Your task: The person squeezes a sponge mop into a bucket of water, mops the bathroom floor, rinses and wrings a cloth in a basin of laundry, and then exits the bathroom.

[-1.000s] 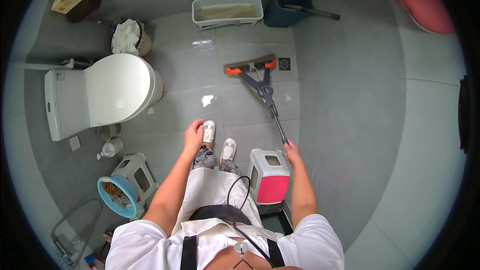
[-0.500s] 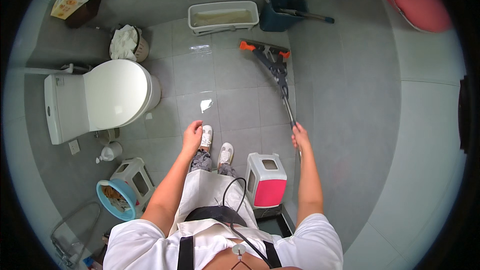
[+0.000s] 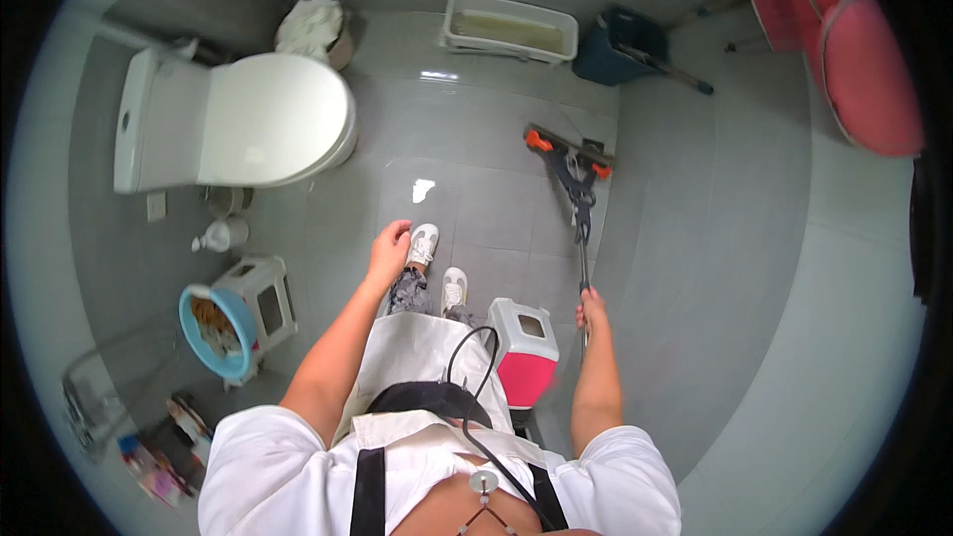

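toilet [image 3: 248, 119] lid down far left, white tray [image 3: 509, 28] far centre, blue dustpan [image 3: 620, 48] beside it, pink-white bin [image 3: 524, 352] near centre, blue basin [image 3: 213, 331] on stool [image 3: 260, 290] near left

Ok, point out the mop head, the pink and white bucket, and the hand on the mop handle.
mop head [image 3: 569, 147], head view, on the flat bar between its orange ends.
pink and white bucket [image 3: 526, 352], head view, on its side wall.
right hand [image 3: 594, 312], head view, on the knuckles gripping the handle.

The floor tiles [image 3: 476, 139] looked glossy grey ceramic, catching a glare spot. The mop [image 3: 571, 164] had a thin metal handle and orange plastic fittings. The toilet [image 3: 248, 119] lid appeared smooth, shiny white; the bin [image 3: 526, 352] semi-gloss plastic.
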### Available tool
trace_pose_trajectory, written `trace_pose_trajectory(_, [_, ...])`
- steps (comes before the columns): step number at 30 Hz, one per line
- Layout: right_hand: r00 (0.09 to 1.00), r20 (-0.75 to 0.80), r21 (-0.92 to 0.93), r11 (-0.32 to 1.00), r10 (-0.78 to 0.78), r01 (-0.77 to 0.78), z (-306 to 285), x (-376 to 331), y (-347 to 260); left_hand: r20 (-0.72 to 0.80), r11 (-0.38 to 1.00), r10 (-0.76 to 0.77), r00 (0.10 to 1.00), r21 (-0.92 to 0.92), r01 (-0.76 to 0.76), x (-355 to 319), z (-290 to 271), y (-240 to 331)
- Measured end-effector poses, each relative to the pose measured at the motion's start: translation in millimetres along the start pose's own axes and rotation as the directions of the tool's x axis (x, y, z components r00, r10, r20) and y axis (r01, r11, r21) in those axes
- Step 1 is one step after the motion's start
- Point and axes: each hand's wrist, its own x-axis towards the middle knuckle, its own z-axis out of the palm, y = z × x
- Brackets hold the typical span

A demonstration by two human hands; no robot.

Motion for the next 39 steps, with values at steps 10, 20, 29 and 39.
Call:
trace_pose_trajectory(10, [0.975,0.116,-0.405,0.888,-0.188,0.219,-30.2,-113.5,31.2,-0.371,0.987,-0.136,0.919,-0.129,0.094,-113.1,-70.4,-71.1])
trace_pose_trajectory(20, [0.891,0.418,-0.697,0.567,-0.177,0.439,98.0,-184.6,13.4,-0.448,0.855,-0.462,0.765,-0.455,0.250,-231.9,-107.2,-168.1])
trace_pose_trajectory(29, [0.830,0.549,-0.729,0.431,-0.097,0.532,272.5,-219.0,46.5,-0.523,0.753,-0.609,0.596,-0.618,0.227,-321.5,-156.8,-233.6])
trace_pose_trajectory(39, [0.631,0.730,-0.629,0.103,-0.264,0.771,437.4,-199.6,80.7,-0.476,0.601,-0.720,0.505,-0.792,0.110,-371.6,-133.0,-287.2])
